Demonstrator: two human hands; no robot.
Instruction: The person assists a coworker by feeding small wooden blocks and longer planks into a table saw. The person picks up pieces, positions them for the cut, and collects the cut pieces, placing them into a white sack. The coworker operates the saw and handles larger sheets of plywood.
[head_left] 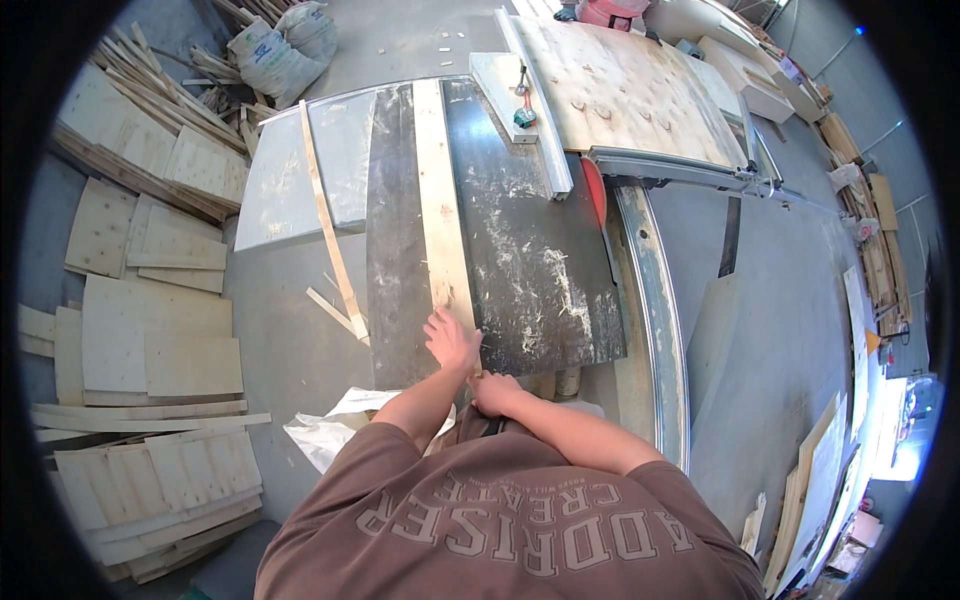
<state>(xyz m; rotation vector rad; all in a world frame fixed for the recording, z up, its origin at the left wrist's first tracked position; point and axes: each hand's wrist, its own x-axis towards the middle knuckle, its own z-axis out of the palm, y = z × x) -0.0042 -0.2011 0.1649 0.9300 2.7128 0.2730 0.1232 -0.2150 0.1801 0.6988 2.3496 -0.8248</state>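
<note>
A long pale wooden board (437,190) lies lengthwise on a dark, dust-streaked machine table (530,260), its near end close to my body. My left hand (453,342) rests on top of the board near that end, fingers spread over its surface. Just nearer and to the right, my right hand (493,393) is closed at the board's near end. Its fingertips are partly hidden, so the exact hold is hard to see.
A red curved guard (594,192) stands at the table's right edge, beside a long metal rail (660,320). A narrow wood strip (325,215) lies to the left. A green-and-black tool (524,115) rests on the fence. Plywood stacks (160,335) line the left side.
</note>
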